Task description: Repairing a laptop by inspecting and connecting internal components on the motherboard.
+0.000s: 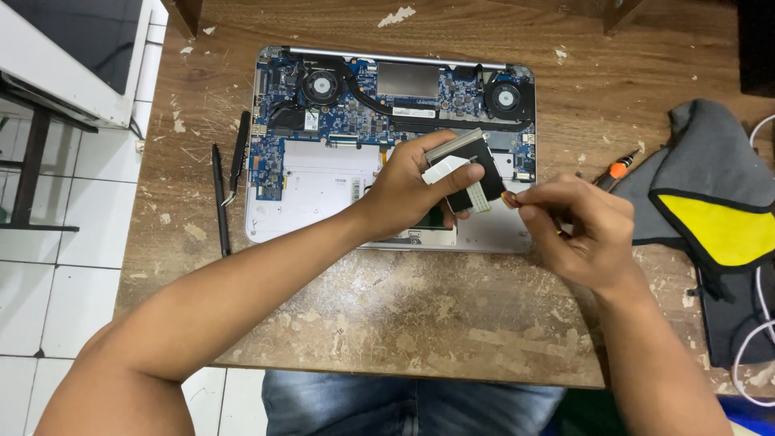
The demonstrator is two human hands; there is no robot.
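From the head camera I see my left hand (404, 190) lifted over the opened laptop (387, 137), its fingers (428, 149) closed round a small flat drive (468, 171). The thumb presses on the near face and the other fingers wrap the far edge, so the drive sits tilted, clear of the laptop. My right hand (577, 234) is just beside it, fingers (537, 194) pinched shut on a small tool (510, 199) whose reddish-yellow end touches the drive's lower right corner.

The drive is black with a grey metal edge on top, a white label on its left part and a pale ribbon strip along the bottom.

The laptop lies on the worn wooden table (420, 315), circuit board and two fans showing. An orange-handled screwdriver (611, 173) lies to the right beside a grey and yellow cloth (710, 202); tweezers (237, 157) and a black stick (219, 202) lie to the left.
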